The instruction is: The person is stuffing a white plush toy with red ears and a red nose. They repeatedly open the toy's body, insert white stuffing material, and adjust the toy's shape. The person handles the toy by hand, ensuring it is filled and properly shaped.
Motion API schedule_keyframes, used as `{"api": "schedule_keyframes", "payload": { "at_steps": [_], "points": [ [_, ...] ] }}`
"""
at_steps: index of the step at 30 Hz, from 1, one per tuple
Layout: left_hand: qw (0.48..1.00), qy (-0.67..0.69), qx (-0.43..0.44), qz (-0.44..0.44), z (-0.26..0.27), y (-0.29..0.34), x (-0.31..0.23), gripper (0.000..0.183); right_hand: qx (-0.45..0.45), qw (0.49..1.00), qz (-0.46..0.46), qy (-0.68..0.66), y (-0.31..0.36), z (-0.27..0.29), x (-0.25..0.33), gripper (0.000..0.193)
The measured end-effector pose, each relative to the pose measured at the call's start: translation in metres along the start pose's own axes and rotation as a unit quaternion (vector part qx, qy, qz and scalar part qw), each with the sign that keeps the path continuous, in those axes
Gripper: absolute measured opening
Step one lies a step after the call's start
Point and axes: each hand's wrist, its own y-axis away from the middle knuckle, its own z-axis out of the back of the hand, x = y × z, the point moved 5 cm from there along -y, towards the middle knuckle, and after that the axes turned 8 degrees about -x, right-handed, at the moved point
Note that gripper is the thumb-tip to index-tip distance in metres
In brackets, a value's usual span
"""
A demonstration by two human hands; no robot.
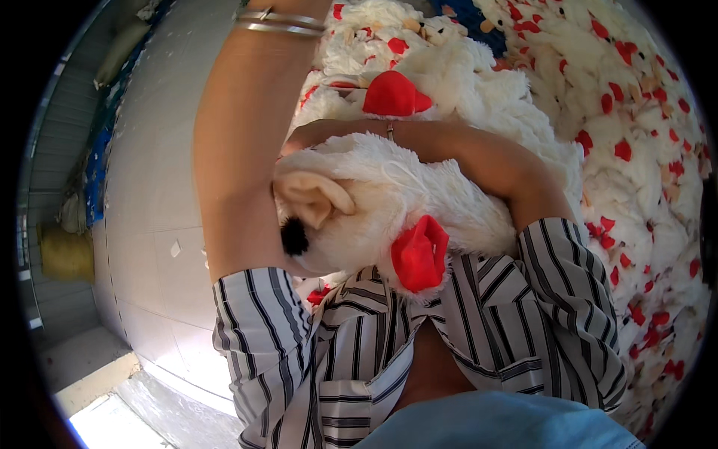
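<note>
A white plush toy piece [366, 194] with a beige ear [314, 196], a black tuft [294, 236] and a red fabric part [420, 254] lies against my chest. My right arm bends around its far side and hugs it to me. At the far left of the plush, my right hand [305, 136] shows only its back; the fingers are hidden behind the plush and my left forearm. My left forearm [239, 150] reaches upward past the plush, with silvery bangles [280, 26] at the wrist. The left hand is cut off by the top edge.
Just beyond my right arm lies white fur with a red piece [393, 93]. A large heap of white plush pieces with red parts [628, 150] spreads along the right. On the left are pale floor tiles [157, 187] and a yellow roll-shaped thing [67, 253].
</note>
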Motion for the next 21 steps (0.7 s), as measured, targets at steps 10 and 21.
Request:
{"api": "schedule_keyframes", "payload": {
  "at_steps": [10, 21],
  "points": [
    [0.916, -0.197, -0.041, -0.346, -0.087, -0.084, -0.023, 0.033, -0.154, 0.971, -0.181, -0.018, 0.200, 0.185, -0.013, 0.028],
    [0.998, -0.004, 0.042, 0.040, -0.227, -0.005, 0.252, 0.034, -0.050, 0.989, -0.133, 0.044, 0.212, 0.052, 0.039, 0.023]
  ]
}}
